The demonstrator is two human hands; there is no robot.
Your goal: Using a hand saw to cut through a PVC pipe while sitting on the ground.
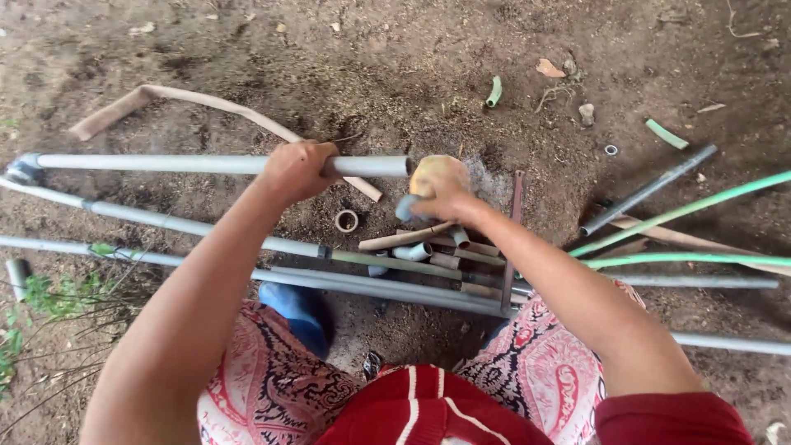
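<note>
The left hand (298, 169) is wrapped tight around a long grey pipe (198, 163), gripping it near its cut end, which juts out just to the right of the fist. The rest of the pipe runs level far out to the left of that hand, above the dirt. The right hand (441, 198) sits just right of the pipe's open end, fingers pinched on a small grey-blue fitting (405, 208) that hangs just below that end without touching it. Tucked behind the same hand is a round yellowish container (437, 169); what it holds is hidden. Below both hands a bundle of grey pipes (371, 284) lies on the ground, with short pipe offcuts (424, 247) and a small ring (346, 220) nearby. Green pipes (684, 214) lie well off to the right.
</note>
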